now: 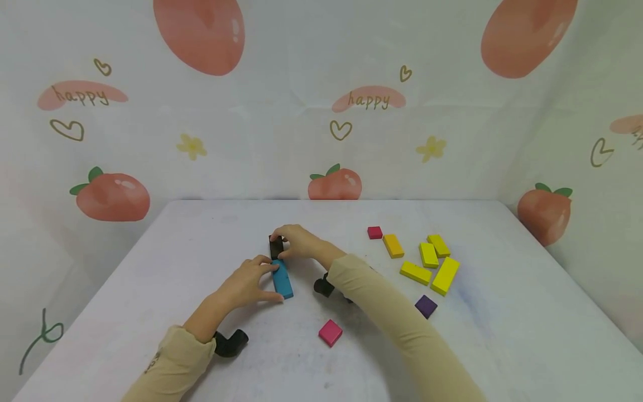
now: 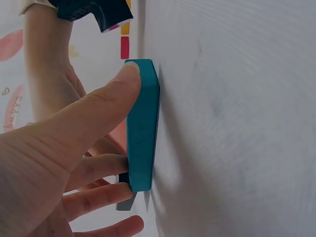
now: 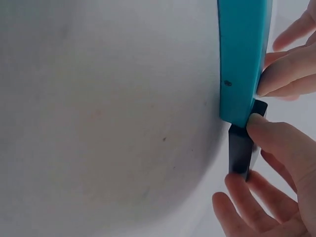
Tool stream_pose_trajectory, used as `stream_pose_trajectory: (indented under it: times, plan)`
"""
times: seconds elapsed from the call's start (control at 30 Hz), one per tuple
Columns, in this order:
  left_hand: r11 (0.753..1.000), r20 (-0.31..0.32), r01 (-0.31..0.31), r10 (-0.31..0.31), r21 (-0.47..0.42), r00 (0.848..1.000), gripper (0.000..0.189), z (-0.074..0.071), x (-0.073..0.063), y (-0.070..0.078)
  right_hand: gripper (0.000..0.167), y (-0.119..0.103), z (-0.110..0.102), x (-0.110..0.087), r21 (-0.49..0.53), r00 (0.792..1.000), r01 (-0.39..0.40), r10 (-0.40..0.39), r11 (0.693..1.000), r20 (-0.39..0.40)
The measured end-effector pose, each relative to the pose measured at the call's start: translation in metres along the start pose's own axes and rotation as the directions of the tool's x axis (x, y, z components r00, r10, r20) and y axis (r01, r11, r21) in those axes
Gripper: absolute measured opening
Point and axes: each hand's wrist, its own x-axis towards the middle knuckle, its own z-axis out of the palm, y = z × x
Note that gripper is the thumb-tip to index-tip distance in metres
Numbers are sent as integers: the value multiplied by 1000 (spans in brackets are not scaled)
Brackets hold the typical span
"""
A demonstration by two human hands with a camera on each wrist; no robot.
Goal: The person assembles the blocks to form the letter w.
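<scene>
A long blue block [image 1: 283, 281] lies on the table, its far end meeting a shorter black block [image 1: 276, 249]. My left hand [image 1: 248, 282] holds the blue block lengthwise, thumb [image 2: 129, 74] at the near end and fingers toward the far end. Thumb and fingertips of my right hand [image 1: 300, 243] pinch the black block by its ends, as the right wrist view shows. A second dark edge [image 3: 260, 107] shows beside the right thumb, partly hidden. Both hands work close together where the two blocks meet.
To the right lie several yellow blocks [image 1: 445, 276], an orange block [image 1: 393, 245], a small red block [image 1: 374, 232] and a purple block [image 1: 426, 306]. A pinkish-red block [image 1: 330, 333] sits nearer the front. Black wrist-worn devices [image 1: 232, 343] show beneath the forearms. A printed curtain [image 1: 281, 156] stands behind the table.
</scene>
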Motion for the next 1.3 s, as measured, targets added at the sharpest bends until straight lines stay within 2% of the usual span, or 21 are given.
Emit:
stream_pose_trajectory:
  times: [0.13,0.53,0.7,0.87,1.3]
  plan:
    - [1000,-7,0,0,6,1000,74,-1,-1,1,38,1,1,3,-7,1000,15,-15,1000,25]
    - [999,-27,-22,23,42,999,73,-2,-3,3,36,5,3,6,58,994,-5,-2,998,113]
    - [999,-8,-15,15,39,1000,75,-3,-4,4,35,6,4,5,57,990,-6,-2,998,143]
    - [999,10,-4,4,42,1000,76,-4,-3,5,35,5,4,5,50,988,-6,-2,999,155]
    - [1000,7,-8,8,30,1000,74,-4,-4,5,38,0,5,2,64,987,-45,35,997,158]
